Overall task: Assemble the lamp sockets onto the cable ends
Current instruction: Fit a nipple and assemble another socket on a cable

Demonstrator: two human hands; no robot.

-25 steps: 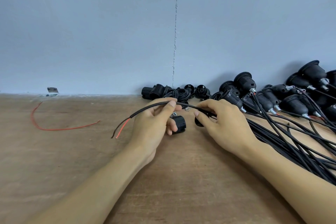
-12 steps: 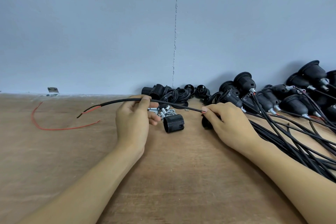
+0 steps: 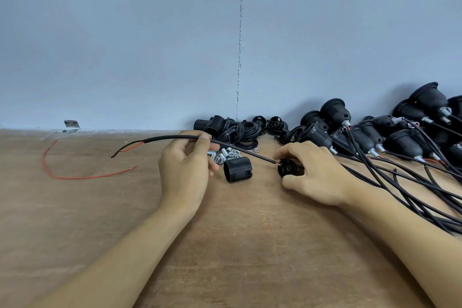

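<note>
My left hand [image 3: 186, 170] pinches a short black cable [image 3: 165, 138] between thumb and forefinger. Its far end points left with bare red and black wires showing. The cable's other end, also stripped, slopes down to a black socket part [image 3: 289, 169] that my right hand [image 3: 317, 172] grips on the table. The wire tips sit right at that part's face. A ribbed black socket sleeve [image 3: 237, 169] lies on its side between my hands, free of both.
Small metal threaded tubes [image 3: 226, 154] lie behind the sleeve. Loose socket parts [image 3: 240, 130] pile against the wall. Assembled sockets with black cables [image 3: 400, 177] fill the right side. A loose red wire [image 3: 75, 177] curls at left on the wooden table [image 3: 237, 245].
My left hand has pulled the cable further left. My right hand let go of the cable, dropped to the table and closed on the black socket part; the cable's right end now meets it.
</note>
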